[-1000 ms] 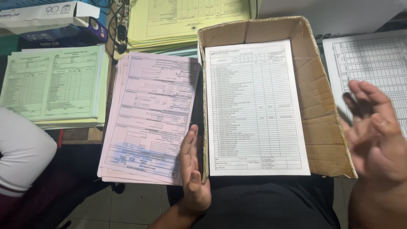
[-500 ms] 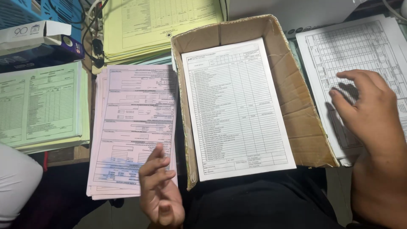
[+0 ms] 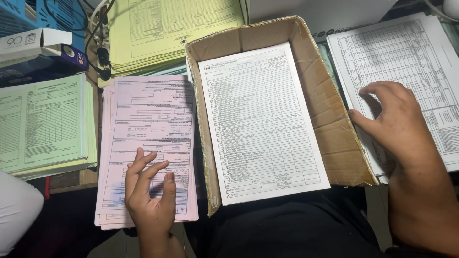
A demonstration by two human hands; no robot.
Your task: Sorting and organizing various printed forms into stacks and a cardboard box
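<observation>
Resting flat on the pink stack of forms (image 3: 148, 143), the left hand (image 3: 150, 196) lies at about seven o'clock in the view, its fingers (image 3: 143, 167) spread loosely over the lower part of the top sheet and pinching nothing. The pink stack sits at the near edge of the counter (image 3: 71, 179), its lower end hanging past that edge.

At three o'clock the right hand (image 3: 399, 124) lies palm down on the white stack of gridded sheets (image 3: 401, 52); its fingers are bent and slightly fanned, tips pressing the paper, the thumb pointing toward the box. Whether any sheet is lifted I cannot tell.

Between the two hands stands an open cardboard box (image 3: 334, 119), tilted a little, with a white printed form (image 3: 260, 124) lying inside it. The box's torn left wall rises just beside the pink stack, and its right wall stands between the white form and the right hand.

At twelve o'clock lies a yellow stack of forms (image 3: 167, 28), touching the box's far left corner. At nine o'clock a green stack of forms (image 3: 43, 124) lies near the pink one, and at ten o'clock a white-and-blue carton (image 3: 43, 45) lies beside black cables (image 3: 103, 52). A white sleeve (image 3: 16, 215) shows at eight o'clock.
</observation>
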